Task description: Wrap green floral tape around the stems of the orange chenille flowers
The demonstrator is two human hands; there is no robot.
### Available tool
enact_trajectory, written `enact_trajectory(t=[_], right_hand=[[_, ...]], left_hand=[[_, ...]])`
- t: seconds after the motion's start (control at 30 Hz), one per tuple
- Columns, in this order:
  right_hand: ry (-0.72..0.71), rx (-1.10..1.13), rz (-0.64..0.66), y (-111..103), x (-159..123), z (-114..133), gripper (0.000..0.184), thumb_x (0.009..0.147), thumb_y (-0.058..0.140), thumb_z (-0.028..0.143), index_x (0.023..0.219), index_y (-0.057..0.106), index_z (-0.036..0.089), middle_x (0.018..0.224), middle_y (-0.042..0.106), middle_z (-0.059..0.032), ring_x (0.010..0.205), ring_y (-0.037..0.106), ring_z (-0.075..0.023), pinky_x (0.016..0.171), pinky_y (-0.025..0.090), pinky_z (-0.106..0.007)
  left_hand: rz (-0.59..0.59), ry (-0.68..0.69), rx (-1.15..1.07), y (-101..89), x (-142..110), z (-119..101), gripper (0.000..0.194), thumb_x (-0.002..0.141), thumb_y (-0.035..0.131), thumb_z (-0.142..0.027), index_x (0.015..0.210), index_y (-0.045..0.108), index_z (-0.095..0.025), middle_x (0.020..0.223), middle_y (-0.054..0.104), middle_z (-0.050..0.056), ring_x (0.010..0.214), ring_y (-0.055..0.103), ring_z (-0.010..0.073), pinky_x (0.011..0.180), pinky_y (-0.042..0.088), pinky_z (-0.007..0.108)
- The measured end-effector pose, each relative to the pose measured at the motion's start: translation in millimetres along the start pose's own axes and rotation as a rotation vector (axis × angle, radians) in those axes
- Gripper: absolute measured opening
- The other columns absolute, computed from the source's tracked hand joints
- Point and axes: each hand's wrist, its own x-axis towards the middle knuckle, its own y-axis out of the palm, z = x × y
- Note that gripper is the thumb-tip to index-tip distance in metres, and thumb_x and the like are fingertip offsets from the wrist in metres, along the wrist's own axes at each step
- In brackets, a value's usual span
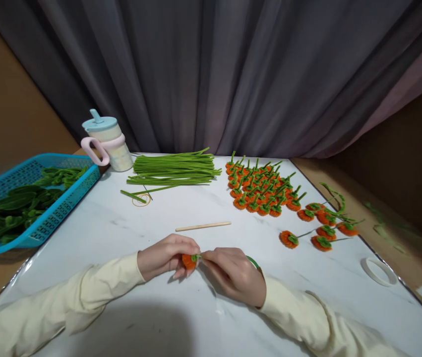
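My left hand (166, 256) is closed around a small orange pipe-cleaner fruit (189, 261) with a green top, held just above the white table (121, 233). My right hand (233, 274) pinches the green top of the same fruit, and a green pipe cleaner (254, 262) curls out behind its knuckles. Both sleeves are cream coloured. A thin wooden stick (203, 226) lies on the table just beyond my hands.
A bundle of green pipe cleaners (173, 171) lies at the back. Several finished orange fruits (259, 191) sit in rows at the back right, with looser ones (322, 228) nearer. A blue basket (35, 235) of green leaves and a lidded cup (108, 141) stand left. A tape ring (378, 271) lies right.
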Motion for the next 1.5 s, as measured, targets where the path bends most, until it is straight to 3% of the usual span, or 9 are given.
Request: enact_trajectory(t=[0.2,0.47,0.7,0.87,1.0,1.17,1.27,1.5], right_hand=[[0.026,-0.007,0.003,3.1,-3.4,-1.7,0.017,0.092,0.041,0.013,0.1,0.056,0.013,0.066,0.063,-0.0041,0.054,0.055,-0.0131,0.051,0.041,-0.024],[0.279,0.206,0.041,-1.3,2.2,-2.2,0.016,0.089,0.049,0.019,0.087,0.064,0.014,0.063,0.064,-0.0022,0.049,0.051,-0.0091,0.049,0.04,-0.019],[0.459,0.43,0.113,-3.3,5.1,-1.9,0.015,0.086,0.052,0.022,0.083,0.064,0.013,0.058,0.062,-0.0015,0.047,0.053,-0.0088,0.048,0.042,-0.017],[0.544,0.583,0.107,-2.4,7.4,-2.7,0.016,0.086,0.053,0.025,0.082,0.062,0.012,0.059,0.063,-0.003,0.047,0.057,-0.01,0.048,0.045,-0.018],[0.486,0.463,0.066,-2.2,5.4,-3.5,0.015,0.087,0.051,0.022,0.082,0.062,0.013,0.057,0.063,-0.002,0.045,0.054,-0.0092,0.047,0.044,-0.018],[0.159,0.117,-0.037,-2.5,0.2,-0.7,0.016,0.089,0.044,0.014,0.094,0.059,0.014,0.069,0.065,-0.005,0.055,0.056,-0.0121,0.053,0.043,-0.022],[0.02,0.043,-0.017,-2.3,-1.6,0.3,0.02,0.089,0.038,0.011,0.099,0.055,0.014,0.07,0.064,-0.0062,0.057,0.056,-0.0141,0.053,0.043,-0.024],[0.149,0.088,-0.025,-0.8,0.2,-0.4,0.017,0.092,0.043,0.017,0.096,0.058,0.016,0.07,0.064,-0.0044,0.058,0.057,-0.0129,0.056,0.044,-0.023]], left_hand=[[-0.02,-0.093,-0.054,0.7,1.4,1.6,0.024,0.066,0.062,-0.032,0.06,0.058,-0.009,0.043,0.057,0.003,0.029,0.042,0.0054,0.028,0.03,0.013],[-0.061,0.004,0.222,-1.6,0.0,-6.5,0.024,0.065,0.068,-0.033,0.071,0.058,-0.011,0.055,0.06,0.002,0.045,0.056,0.0122,0.038,0.045,0.02],[-0.023,-0.063,0.178,-4.7,0.9,-6.9,0.022,0.065,0.066,-0.031,0.071,0.059,-0.011,0.05,0.058,0.001,0.039,0.052,0.0099,0.036,0.043,0.018],[-0.02,-0.021,0.194,-6.9,0.4,-7.7,0.024,0.067,0.067,-0.033,0.073,0.056,-0.013,0.05,0.054,-0.001,0.04,0.049,0.0091,0.036,0.045,0.019],[0.039,0.005,0.12,-10.8,0.8,-9.9,0.026,0.072,0.064,-0.036,0.081,0.058,-0.012,0.061,0.055,0.001,0.049,0.053,0.0108,0.042,0.051,0.022],[0.123,-0.048,-0.007,-14.2,1.0,-13.7,0.026,0.074,0.062,-0.034,0.087,0.057,-0.011,0.077,0.061,0.007,0.072,0.063,0.0199,0.054,0.057,0.03],[0.163,-0.091,-0.005,-13.5,-0.1,-14.5,0.026,0.074,0.065,-0.033,0.087,0.055,-0.013,0.079,0.063,0.007,0.069,0.064,0.0195,0.048,0.056,0.027],[0.13,-0.027,0.041,-12.6,-1.1,-13.8,0.03,0.071,0.073,-0.03,0.086,0.053,-0.013,0.074,0.064,0.004,0.061,0.064,0.0143,0.047,0.054,0.022]])
